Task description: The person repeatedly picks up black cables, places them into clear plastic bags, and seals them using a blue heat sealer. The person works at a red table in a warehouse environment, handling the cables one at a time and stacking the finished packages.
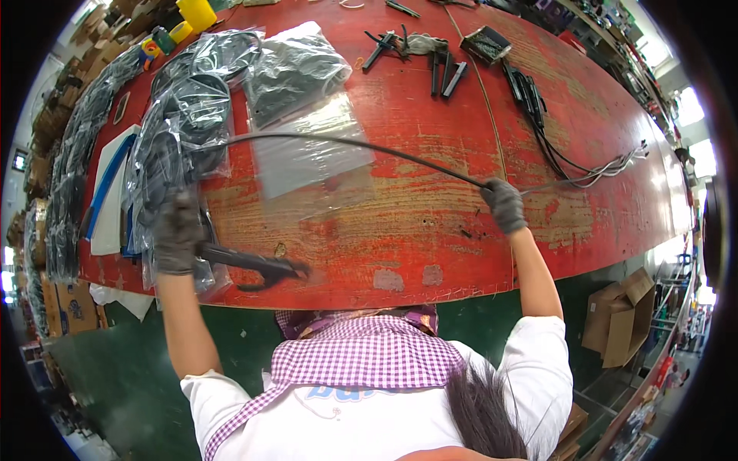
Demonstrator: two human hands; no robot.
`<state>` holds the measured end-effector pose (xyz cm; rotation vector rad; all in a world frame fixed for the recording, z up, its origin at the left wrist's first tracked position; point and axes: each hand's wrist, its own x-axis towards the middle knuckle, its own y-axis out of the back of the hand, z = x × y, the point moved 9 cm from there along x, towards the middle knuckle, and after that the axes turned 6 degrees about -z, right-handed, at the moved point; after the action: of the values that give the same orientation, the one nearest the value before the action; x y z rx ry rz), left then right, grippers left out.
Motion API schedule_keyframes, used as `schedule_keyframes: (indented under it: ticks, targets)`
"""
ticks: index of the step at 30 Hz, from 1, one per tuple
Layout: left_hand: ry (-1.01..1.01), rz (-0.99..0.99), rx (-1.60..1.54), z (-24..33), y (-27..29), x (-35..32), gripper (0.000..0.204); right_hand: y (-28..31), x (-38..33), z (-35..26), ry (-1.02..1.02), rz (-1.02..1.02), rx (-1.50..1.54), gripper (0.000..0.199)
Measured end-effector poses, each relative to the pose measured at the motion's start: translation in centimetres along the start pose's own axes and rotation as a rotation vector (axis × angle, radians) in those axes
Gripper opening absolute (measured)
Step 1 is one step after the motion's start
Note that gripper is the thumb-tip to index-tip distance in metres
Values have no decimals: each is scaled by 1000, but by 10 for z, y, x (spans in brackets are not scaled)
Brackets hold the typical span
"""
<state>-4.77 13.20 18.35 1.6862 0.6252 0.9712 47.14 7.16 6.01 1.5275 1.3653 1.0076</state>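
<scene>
My right hand (505,207), in a grey glove, is closed round a long black cable (361,144). From there the cable arches left over the table to the bagged parts, where its far end is lost among them. A thinner stretch continues to the right, toward pale wire ends. My left hand (177,234), also gloved and somewhat blurred, is closed at the bags beside the near edge. A black handle-like part with a lever (254,263) sticks out of it to the right. Clear plastic bags with black coiled cables (204,104) lie just beyond my left hand.
Flat clear bags (311,157) lie mid-table near a filled bag (296,73). Farther back are black clamp-like parts (446,73) and a small black box (486,44). A black cable bundle (526,96) ends in pale wires (615,167) at right. A carton (619,319) stands beyond the red table's edge.
</scene>
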Motion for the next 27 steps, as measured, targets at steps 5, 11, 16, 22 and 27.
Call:
schedule_keyframes:
  ticks: [5,11,16,22,27]
  targets:
    - [-42,124,-37,-2,37,5,25,-16,-38,-135,514,-119,-149,23]
    - [281,-727,-1092,105,-1,7,32,58,-47,-335,868,139,170,24]
    - [499,-638,-2681,28,-19,-31,30,22,30,-199,289,-45,182,18]
    - [135,-313,-2734,-62,24,-48,30,-26,10,-51,451,-50,-349,20]
    - [730,-777,-3649,43,18,-1,25,-4,-50,-273,768,-252,-294,24]
